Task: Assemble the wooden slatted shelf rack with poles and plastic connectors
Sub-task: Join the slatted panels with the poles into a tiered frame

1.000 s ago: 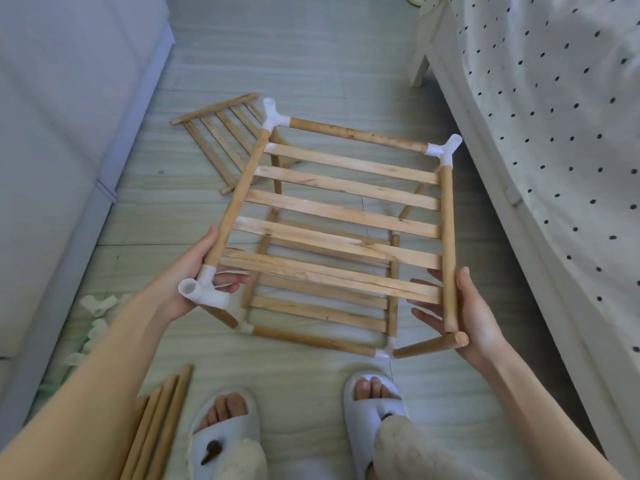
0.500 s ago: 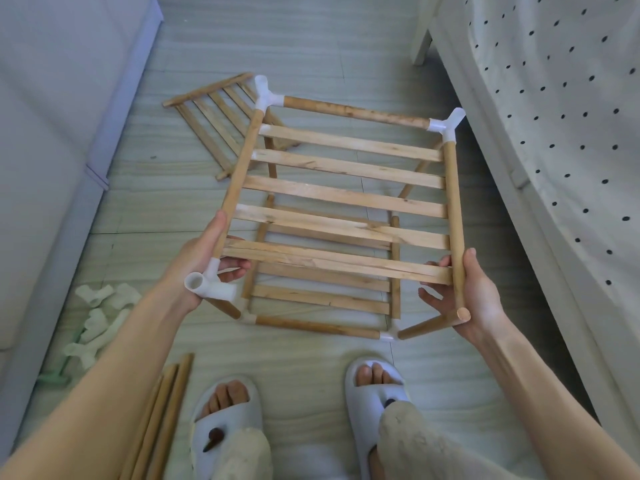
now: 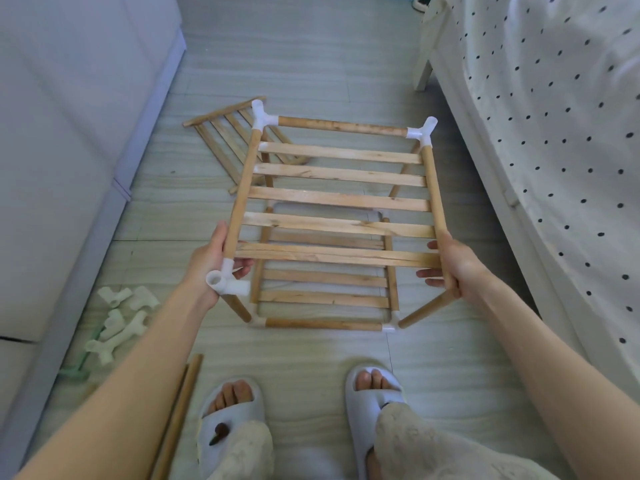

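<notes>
Above the pale floor [image 3: 311,64], I have levelled the upper shelf [image 3: 337,199] over the lower tier [image 3: 323,296], left hand [image 3: 207,261] and right hand [image 3: 457,268] each gripping a side pole, ready for seating.

Half-built wooden rack [image 3: 341,197] upright on floor; spare connectors [image 3: 119,320] left

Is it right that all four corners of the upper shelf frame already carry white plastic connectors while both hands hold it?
Not quite. The head view shows three connectors on the upper frame; the near right corner has none, and bare pole ends meet there. The left hand and right hand do hold the frame.
</notes>
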### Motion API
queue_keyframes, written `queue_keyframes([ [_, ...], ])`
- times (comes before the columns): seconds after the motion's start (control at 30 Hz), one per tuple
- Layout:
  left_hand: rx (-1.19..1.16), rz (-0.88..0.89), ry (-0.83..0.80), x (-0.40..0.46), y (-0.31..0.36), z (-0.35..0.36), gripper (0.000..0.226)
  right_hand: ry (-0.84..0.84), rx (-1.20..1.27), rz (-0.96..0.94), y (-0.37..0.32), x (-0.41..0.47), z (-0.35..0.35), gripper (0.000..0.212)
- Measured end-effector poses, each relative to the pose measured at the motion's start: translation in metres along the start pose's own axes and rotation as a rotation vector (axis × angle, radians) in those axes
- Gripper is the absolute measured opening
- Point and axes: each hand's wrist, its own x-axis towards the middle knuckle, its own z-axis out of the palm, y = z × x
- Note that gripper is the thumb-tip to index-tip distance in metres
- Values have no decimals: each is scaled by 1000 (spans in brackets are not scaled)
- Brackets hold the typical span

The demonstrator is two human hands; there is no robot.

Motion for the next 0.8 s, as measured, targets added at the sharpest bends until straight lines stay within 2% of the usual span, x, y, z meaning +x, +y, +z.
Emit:
queue_keyframes([
  [0.1, -84, -3, 76, -3, -3, 1, 34, 159, -276, -113, -11, 0, 12, 47],
  [0.2, -45, 22, 20, -11, -5, -8, 31, 269, -546, -307, -12, -9, 27, 58],
  [0.33, 94, 90, 3, -24, -20, -46, 27, 245, -857, -501, -4, -32, 56, 57],
  [0.43, 213, 88, 123, -32, -55, -88, 23, 174, -933, -806, 10, -55, 90, 52],
  [0.5, 350, 28, 201, -36, -90, -119, 22, 101, -959, -1026, 24, -71, 112, 47],
  [0.57, 535, -29, 244, -41, -125, -146, 19, 20, -1012, -1160, 40, -79, 130, 43],
  [0.67, 944, 50, 220, -45, -166, -173, 19, -65, -1109, -1183, 57, -82, 145, 47],
  [0.8, 1335, 133, 192, -41, -195, -176, 40, -181, -1025, -1179, 64, -77, 149, 50],
])
